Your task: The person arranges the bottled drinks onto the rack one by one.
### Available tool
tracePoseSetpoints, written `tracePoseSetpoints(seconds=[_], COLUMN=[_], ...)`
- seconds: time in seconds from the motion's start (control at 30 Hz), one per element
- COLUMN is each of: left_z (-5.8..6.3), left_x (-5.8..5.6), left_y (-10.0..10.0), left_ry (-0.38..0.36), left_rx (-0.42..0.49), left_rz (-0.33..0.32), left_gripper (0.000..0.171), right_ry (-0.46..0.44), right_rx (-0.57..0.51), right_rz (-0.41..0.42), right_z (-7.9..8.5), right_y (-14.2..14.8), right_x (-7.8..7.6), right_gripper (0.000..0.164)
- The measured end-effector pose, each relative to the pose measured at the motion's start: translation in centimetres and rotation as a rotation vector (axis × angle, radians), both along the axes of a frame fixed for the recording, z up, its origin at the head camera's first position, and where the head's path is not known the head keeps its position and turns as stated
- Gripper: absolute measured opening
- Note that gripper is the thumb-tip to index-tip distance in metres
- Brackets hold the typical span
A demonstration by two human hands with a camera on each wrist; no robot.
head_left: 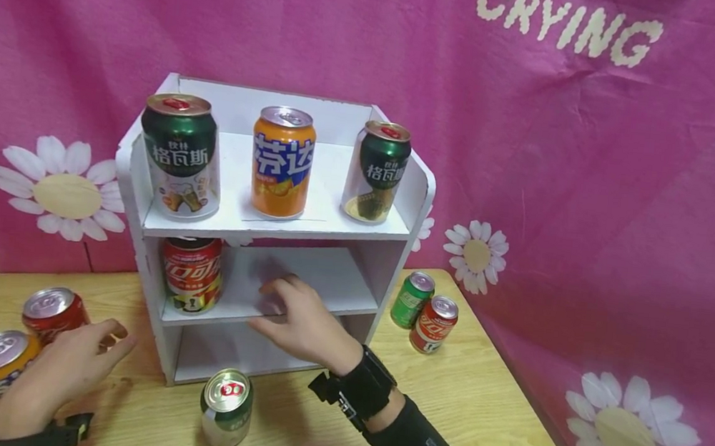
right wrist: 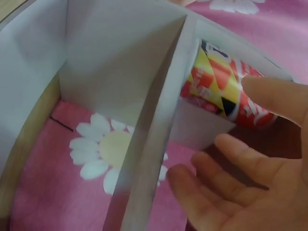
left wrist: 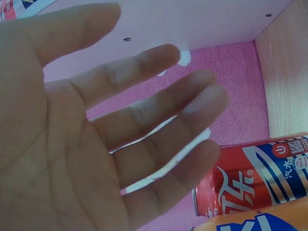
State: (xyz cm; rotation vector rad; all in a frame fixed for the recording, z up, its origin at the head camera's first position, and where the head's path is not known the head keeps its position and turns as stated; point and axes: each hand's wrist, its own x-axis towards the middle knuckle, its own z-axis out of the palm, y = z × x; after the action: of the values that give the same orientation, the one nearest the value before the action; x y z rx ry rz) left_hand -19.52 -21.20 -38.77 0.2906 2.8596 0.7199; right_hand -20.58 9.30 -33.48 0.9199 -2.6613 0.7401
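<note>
My right hand (head_left: 309,326) reaches in front of the middle shelf, fingers spread and loosely bent, holding nothing. A red cola can (head_left: 192,275) stands at the left end of that shelf; in the right wrist view the thumb overlaps the can (right wrist: 226,89). To the left, my empty left hand (head_left: 62,367) hovers with relaxed fingers by a red can (head_left: 54,312) and an orange can (head_left: 1,361) on the table. Its palm and straight fingers (left wrist: 139,120) show in the left wrist view. A green-and-silver can (head_left: 226,411) stands upright on the table between my hands.
The white three-tier shelf (head_left: 385,276) carries two green-topped cans, left (head_left: 179,155) and right (head_left: 378,171), around an orange soda can (head_left: 282,165) on top. Right of it, a green can (head_left: 411,301) and a red can (head_left: 434,325) stand together. A pink cloth (head_left: 566,200) hangs behind.
</note>
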Motion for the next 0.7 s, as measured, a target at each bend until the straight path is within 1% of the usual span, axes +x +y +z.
tracePoseSetpoints(seconds=[0.1,0.17,0.23,0.3,0.33,0.4,0.43,0.47,0.5,0.53,0.57,0.6,0.67,0.7], left_z=[0.1,0.1,0.0,0.0,-0.1,0.0,0.1,0.1,0.2,0.2,0.2,0.1,-0.1,-0.3], left_x=[0.2,0.4,0.6,0.7,0.7,0.7,0.8,0.9,1.0,1.1,1.1,1.2,1.3,1.3], left_y=[0.0,0.0,0.0,0.0,0.0,-0.3,-0.5,-0.8,-1.1,-1.5,-1.8,-2.2,-2.8,-3.1], left_ry=[0.087,0.175,0.284,0.409,0.483,0.627,0.687,0.725,0.735,0.730,0.691,0.643,0.474,0.397], left_rx=[0.018,0.043,0.070,0.081,0.098,0.114,0.117,0.122,0.120,0.121,0.103,0.092,0.068,0.055], left_rz=[0.007,0.026,0.055,0.091,0.110,0.160,0.193,0.232,0.272,0.314,0.360,0.401,0.479,0.506], left_gripper=[0.052,0.045,0.036,0.027,0.022,0.016,0.016,0.016,0.018,0.022,0.026,0.032,0.051,0.061], right_ry=[-0.027,-0.060,-0.113,-0.185,-0.220,-0.289,-0.319,-0.347,-0.367,-0.383,-0.394,-0.402,-0.418,-0.426], right_rx=[-0.059,-0.093,-0.098,-0.078,-0.065,-0.023,-0.008,0.008,0.016,0.018,0.015,0.005,-0.016,-0.020], right_rz=[0.040,0.083,0.117,0.135,0.138,0.137,0.134,0.129,0.123,0.115,0.106,0.093,0.074,0.068], right_z=[-0.4,-0.8,-1.4,-2.1,-2.4,-3.0,-3.3,-3.5,-3.7,-3.8,-3.9,-4.0,-4.0,-4.1], right_y=[1.3,2.3,3.4,4.7,5.4,6.6,7.2,7.7,8.2,8.6,8.9,9.2,9.6,9.8], right_x=[0.6,0.9,1.4,1.8,2.0,2.1,2.1,2.0,2.0,1.9,1.8,1.8,1.7,1.7], right_gripper=[0.034,0.030,0.027,0.026,0.026,0.027,0.027,0.028,0.028,0.028,0.027,0.026,0.025,0.025])
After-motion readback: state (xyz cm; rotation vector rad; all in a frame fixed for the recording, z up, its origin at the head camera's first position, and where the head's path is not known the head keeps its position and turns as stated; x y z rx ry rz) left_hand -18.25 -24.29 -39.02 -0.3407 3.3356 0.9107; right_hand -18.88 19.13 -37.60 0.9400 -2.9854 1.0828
